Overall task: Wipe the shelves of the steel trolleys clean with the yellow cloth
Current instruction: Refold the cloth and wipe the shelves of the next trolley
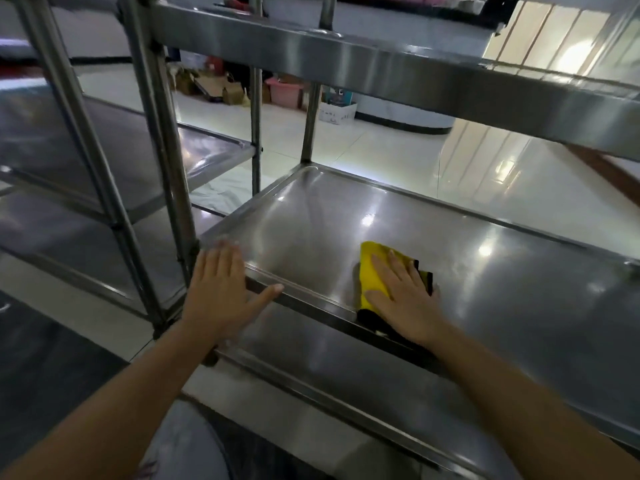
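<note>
Right hand point(403, 299) lies flat with fingers spread, pressing the yellow cloth point(372, 271) onto the middle shelf point(485, 278) of the steel trolley near its front rim, while the left hand point(221, 289) rests open-palmed on that shelf's front-left corner.

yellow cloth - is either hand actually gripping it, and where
Neither grips it. The right hand presses flat on the yellow cloth; the left hand rests on the shelf rim.

Yellow cloth point(373, 268) half hidden under right hand point(403, 299); trolley shelf point(502, 271) cut off right.
</note>
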{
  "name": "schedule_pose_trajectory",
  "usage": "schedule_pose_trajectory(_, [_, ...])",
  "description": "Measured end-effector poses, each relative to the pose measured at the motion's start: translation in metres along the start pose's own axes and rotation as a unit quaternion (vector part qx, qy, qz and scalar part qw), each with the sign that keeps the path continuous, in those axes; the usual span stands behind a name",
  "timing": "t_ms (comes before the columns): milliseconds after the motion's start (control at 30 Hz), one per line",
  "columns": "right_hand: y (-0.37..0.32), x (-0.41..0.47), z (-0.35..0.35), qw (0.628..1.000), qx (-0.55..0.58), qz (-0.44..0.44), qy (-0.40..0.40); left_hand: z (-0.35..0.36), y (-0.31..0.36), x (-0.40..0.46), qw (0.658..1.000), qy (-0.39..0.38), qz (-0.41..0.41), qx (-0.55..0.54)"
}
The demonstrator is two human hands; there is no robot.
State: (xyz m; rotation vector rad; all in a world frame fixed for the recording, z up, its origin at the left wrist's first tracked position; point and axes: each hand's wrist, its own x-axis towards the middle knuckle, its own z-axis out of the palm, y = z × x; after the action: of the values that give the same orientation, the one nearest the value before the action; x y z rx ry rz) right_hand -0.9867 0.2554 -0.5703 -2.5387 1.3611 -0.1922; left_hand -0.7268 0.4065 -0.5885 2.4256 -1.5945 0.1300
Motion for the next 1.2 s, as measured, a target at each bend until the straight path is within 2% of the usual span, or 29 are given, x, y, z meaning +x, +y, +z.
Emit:
schedule_pose_trajectory(167, [-0.02,0.005,0.006,0.999,-0.022,0.013,-0.026,0.006,-0.015,0.003,1.0,-0.007,0.01,0.018])
schedule_pose_trajectory(300, [-0.078,0.041,0.023,0.997,-0.013,-0.063,-0.046,0.013,-0.015,0.004,0.999,0.03,0.026,0.023])
schedule_pose_trajectory(467, [-0.153,0.091,0.04,0.987,-0.019,-0.144,-0.068,0.016,-0.018,0.008,0.998,0.035,0.015,0.05])
schedule_pose_trajectory(633, [-0.119,0.067,0.024,0.98,-0.006,-0.174,-0.093,0.016,-0.027,0.005,0.997,0.035,0.025,0.062])
schedule_pose_trajectory(767, [-0.105,0.038,0.022,0.981,0.02,-0.17,-0.089,0.018,-0.02,0.004,0.998,0.04,0.004,0.045])
schedule_pose_trajectory(933, [-0.167,0.087,0.042,0.982,0.029,-0.175,-0.062,0.016,-0.015,0.006,0.999,0.036,-0.008,0.04])
schedule_pose_trajectory(1033, [-0.195,0.125,0.05,0.985,0.049,-0.152,-0.069,0.015,-0.014,0.006,0.996,0.025,-0.019,0.079])
schedule_pose_trajectory(1200, [-0.181,0.129,0.049,0.992,0.046,-0.105,-0.05,0.009,-0.022,0.006,0.995,0.005,0.001,0.1])
